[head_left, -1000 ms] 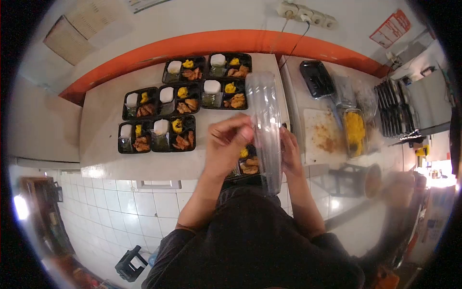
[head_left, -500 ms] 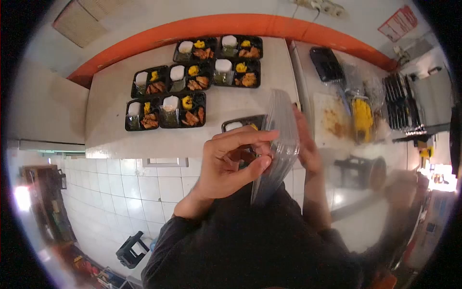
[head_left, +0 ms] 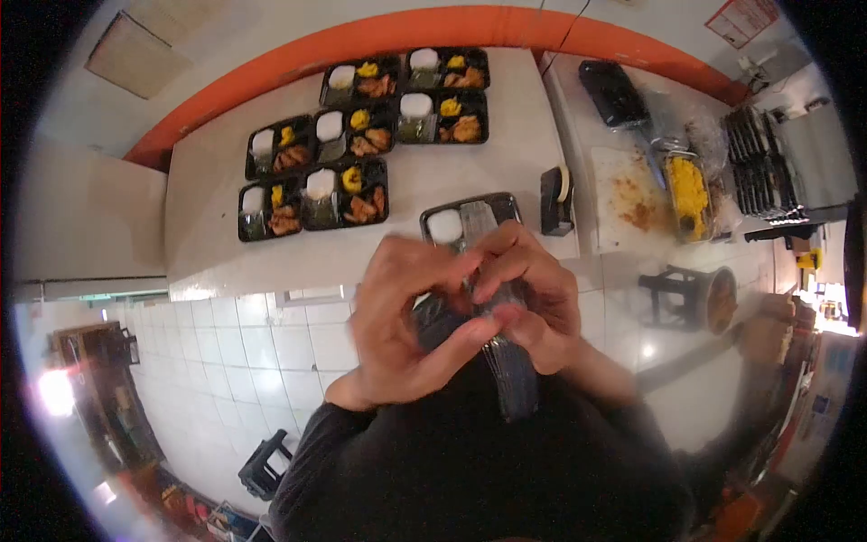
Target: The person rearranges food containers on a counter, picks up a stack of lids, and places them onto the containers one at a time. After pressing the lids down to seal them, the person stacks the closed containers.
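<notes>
A stack of clear plastic lids (head_left: 513, 384) is held tilted in front of my chest, seen partly edge-on. My left hand (head_left: 402, 316) is closed at its left side, thumb and fingers curled to the edge. My right hand (head_left: 537, 303) pinches the upper edge, its fingertips close to those of my left. My fingers hide much of the stack. Just beyond my hands, a black meal tray (head_left: 426, 219) with white rice (head_left: 443, 226) stands at the table's near edge, its front part hidden. A tape dispenser (head_left: 557, 203) is to its right.
Several filled black meal trays (head_left: 346, 194) sit at the left and back of the white table (head_left: 208, 203). On the right-hand surface are a container of yellow food (head_left: 688, 199), a stained board (head_left: 623, 199) and stacked black trays (head_left: 759, 167). A stool (head_left: 691, 298) stands below.
The lid stack has tilted and come down closer to my chest. My right hand has moved left, from its far side to the upper edge by my left fingers. The tape dispenser is now uncovered.
</notes>
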The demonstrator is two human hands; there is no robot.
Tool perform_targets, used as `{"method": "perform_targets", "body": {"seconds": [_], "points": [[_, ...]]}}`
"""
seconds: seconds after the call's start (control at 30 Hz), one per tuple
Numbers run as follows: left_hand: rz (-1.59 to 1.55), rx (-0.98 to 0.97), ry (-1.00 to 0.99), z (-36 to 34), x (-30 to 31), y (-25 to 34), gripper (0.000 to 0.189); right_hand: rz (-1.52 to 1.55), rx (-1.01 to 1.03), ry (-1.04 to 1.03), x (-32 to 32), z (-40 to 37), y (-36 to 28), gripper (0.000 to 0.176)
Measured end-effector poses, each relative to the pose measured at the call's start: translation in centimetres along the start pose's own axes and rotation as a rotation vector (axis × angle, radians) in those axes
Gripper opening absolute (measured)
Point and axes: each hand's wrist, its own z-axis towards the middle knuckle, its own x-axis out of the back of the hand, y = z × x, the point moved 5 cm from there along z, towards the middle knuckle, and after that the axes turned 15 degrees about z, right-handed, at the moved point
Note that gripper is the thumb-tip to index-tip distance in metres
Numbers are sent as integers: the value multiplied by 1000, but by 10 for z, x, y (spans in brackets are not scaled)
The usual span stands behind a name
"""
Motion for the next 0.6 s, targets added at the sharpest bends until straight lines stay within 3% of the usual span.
{"method": "perform_targets", "body": {"seconds": [0.1, 0.13, 0.23, 0.3, 0.5, 0.6], "points": [[3, -30, -126, -19, -14, -16, 48, 59, -36, 153, -4, -10, 15, 19], [-120, 9, -76, -20, -12, -20, 49, 66, -39, 159, -3, -7, 12, 19], [-265, 37, -89, -24, -5, -29, 49, -83, 180, 11, 1, -4, 4, 23], [-409, 30, -87, -17, -6, -27, 41, -65, 160, 16, 1, -2, 7, 23], [-210, -19, -99, -10, -4, -30, 37, -60, 133, 28, 0, 3, 7, 23], [-283, 47, -172, -5, -6, -32, 27, -80, 137, 23, 3, 6, 7, 24]]}}
